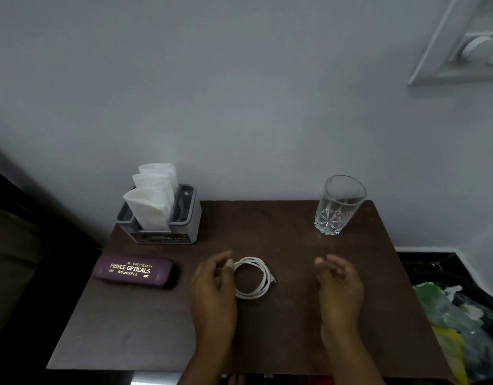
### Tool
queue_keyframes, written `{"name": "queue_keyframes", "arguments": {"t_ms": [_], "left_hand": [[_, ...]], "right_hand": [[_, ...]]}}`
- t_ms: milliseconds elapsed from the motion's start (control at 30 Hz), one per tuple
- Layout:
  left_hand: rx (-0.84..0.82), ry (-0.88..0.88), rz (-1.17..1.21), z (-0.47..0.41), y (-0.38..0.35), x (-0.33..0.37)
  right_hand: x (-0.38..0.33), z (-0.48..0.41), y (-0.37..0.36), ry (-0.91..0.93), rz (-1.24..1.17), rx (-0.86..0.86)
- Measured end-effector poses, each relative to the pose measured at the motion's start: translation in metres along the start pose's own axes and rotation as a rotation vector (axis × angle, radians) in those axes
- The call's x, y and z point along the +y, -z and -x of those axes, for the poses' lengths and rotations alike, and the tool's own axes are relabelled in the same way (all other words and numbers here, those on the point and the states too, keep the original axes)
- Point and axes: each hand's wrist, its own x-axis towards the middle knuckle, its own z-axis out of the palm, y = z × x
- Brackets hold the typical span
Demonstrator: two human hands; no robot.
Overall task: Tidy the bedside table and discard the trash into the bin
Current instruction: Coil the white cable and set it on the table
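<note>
Facing a grey wall [239,93], brown bedside table [295,329], bin [461,315] beside it.

White cable [252,277], purple case [135,270]

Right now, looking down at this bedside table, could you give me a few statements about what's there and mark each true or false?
1. The glass stands upright at the table's far right corner. True.
2. The white cable is stretched out straight. False: it lies coiled.
3. The spectacle case is open. False: it is closed.
4. The left hand touches the cable. True.
5. The right hand holds the glass. False: it holds nothing.
</note>
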Motion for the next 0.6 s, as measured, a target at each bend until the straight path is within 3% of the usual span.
{"name": "queue_keyframes", "arguments": {"t_ms": [133,300,400,600], "left_hand": [[-0.206,-0.163,0.036,0.000,-0.054,0.030],[-0.529,-0.105,0.003,-0.015,-0.125,0.052],[-0.569,-0.045,-0.041,-0.032,-0.157,0.049],[-0.580,-0.145,0.069,-0.047,-0.175,0.041]], "right_hand": [[-0.004,-0.033,0.009,0.082,0.024,-0.011],[-0.002,-0.074,0.012,0.167,0.176,-0.217],[-0.002,-0.093,0.010,0.230,0.193,-0.278],[-0.010,-0.109,0.006,0.314,0.228,-0.302]]}}
